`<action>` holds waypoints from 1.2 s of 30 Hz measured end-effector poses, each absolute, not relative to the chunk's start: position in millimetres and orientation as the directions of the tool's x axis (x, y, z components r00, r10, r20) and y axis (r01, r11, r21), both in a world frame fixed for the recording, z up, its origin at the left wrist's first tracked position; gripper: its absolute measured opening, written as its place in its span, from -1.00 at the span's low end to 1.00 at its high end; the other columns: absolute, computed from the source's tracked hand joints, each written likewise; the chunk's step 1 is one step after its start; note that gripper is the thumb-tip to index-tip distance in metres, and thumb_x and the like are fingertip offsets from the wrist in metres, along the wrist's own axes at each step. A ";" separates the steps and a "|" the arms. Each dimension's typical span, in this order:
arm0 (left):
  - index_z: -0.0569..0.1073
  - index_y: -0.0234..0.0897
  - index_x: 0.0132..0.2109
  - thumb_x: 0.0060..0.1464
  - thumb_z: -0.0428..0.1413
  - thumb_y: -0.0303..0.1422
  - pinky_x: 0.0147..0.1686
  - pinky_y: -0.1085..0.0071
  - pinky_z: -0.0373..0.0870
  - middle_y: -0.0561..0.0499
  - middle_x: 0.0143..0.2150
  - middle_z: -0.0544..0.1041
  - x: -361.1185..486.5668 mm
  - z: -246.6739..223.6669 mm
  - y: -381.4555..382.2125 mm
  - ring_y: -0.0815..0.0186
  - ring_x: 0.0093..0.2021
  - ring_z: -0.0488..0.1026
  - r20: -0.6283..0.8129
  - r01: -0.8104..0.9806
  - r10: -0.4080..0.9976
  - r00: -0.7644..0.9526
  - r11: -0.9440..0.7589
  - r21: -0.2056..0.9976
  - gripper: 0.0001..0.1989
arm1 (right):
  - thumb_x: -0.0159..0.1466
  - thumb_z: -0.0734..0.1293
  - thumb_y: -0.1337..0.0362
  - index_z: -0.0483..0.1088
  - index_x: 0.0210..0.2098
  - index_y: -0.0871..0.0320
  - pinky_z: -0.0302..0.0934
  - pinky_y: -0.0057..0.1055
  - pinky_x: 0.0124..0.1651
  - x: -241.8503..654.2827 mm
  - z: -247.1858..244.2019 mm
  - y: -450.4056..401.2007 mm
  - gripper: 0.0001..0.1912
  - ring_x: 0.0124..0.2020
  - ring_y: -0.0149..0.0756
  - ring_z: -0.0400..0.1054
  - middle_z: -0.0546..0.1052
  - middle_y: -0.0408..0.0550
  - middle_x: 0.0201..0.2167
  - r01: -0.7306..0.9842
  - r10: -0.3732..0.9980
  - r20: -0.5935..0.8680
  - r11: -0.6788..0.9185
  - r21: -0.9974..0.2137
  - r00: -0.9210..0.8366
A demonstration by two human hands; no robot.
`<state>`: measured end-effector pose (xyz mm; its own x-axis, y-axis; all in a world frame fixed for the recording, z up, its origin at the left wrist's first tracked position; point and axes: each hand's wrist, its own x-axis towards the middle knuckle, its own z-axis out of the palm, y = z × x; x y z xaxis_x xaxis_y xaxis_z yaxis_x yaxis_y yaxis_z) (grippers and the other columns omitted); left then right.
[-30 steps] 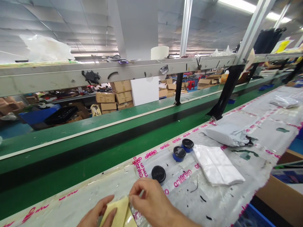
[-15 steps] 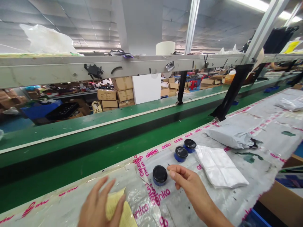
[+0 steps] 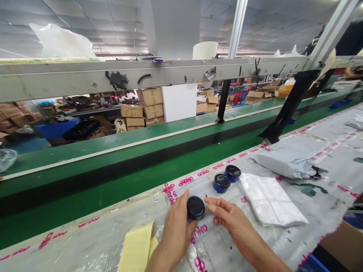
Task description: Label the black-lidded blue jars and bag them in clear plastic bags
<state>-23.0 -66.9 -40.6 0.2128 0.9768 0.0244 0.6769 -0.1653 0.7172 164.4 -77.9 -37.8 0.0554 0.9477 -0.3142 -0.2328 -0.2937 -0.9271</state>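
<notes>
A round tin with a black lid point(image 3: 196, 207) stands upright on the plastic-covered table. Curved round its left side is my left hand point(image 3: 178, 230), thumb at the near edge and fingers at the far edge. Just right of the tin is my right hand point(image 3: 231, 221), thumb and index fingertip pinched together; whatever they hold is too small to make out. Two more black-lidded blue tins point(image 3: 221, 183) point(image 3: 233, 173) stand side by side farther back. Yellow printed paper sheets point(image 3: 136, 247) lie left of my left forearm.
A folded white sheet or bag stack point(image 3: 273, 200) lies to the right, with a grey-white plastic package point(image 3: 286, 162) behind it. Beyond the table runs a green conveyor point(image 3: 136, 189). A metal rail point(image 3: 170, 71) on black-wrapped posts crosses above it.
My left hand has moved right, from over the yellow paper to the near tin, and closed round its side. My right hand keeps its pinch beside the tin. The view has shifted slightly.
</notes>
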 end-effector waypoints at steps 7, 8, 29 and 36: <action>0.25 -0.27 0.33 -0.06 0.27 -0.40 0.26 0.09 0.20 -0.15 0.28 0.40 -17.6 -38.4 -64.2 0.02 0.26 0.32 0.011 0.670 0.983 0.185 -0.135 0.730 -0.21 | 0.04 0.54 -0.01 0.60 -0.18 0.13 0.17 -0.39 -0.25 157.9 -32.3 -73.0 -0.55 -0.43 -0.40 0.20 0.50 -0.17 -0.34 -0.177 0.960 -0.279 -0.268 -0.947 0.037; 0.26 -0.25 0.33 -0.07 0.27 -0.44 0.25 0.11 0.20 -0.14 0.27 0.41 -17.2 -37.6 -63.3 0.04 0.26 0.32 0.023 0.667 0.979 0.202 -0.155 0.729 -0.21 | 0.04 0.53 -0.01 0.60 -0.18 0.13 0.17 -0.38 -0.24 157.3 -33.6 -72.8 -0.56 -0.42 -0.38 0.22 0.52 -0.15 -0.30 -0.169 0.961 -0.276 -0.267 -0.949 0.031; 0.38 -0.16 0.14 0.00 0.24 -0.51 0.06 0.16 0.36 -0.06 0.10 0.51 -16.2 -40.4 -72.5 0.10 0.07 0.46 0.107 0.582 0.966 0.237 -0.229 0.780 -0.47 | 0.22 0.35 -0.02 0.41 -0.50 0.11 -0.03 -0.07 0.28 157.6 -33.8 -71.8 -0.66 0.18 0.08 0.30 0.52 0.04 0.11 0.152 0.983 -0.152 -0.135 -0.979 -0.104; 0.28 -0.24 0.27 0.00 0.28 -0.41 0.16 0.07 0.34 -0.18 0.20 0.46 -13.1 -48.6 -74.7 0.02 0.16 0.43 0.051 0.559 0.988 0.147 -0.125 0.820 -0.32 | 0.24 0.31 0.02 0.43 -0.48 0.10 0.10 -0.18 0.19 156.8 -22.5 -75.9 -0.70 0.18 0.03 0.32 0.49 0.03 0.13 0.289 0.983 -0.123 -0.079 -0.954 -0.139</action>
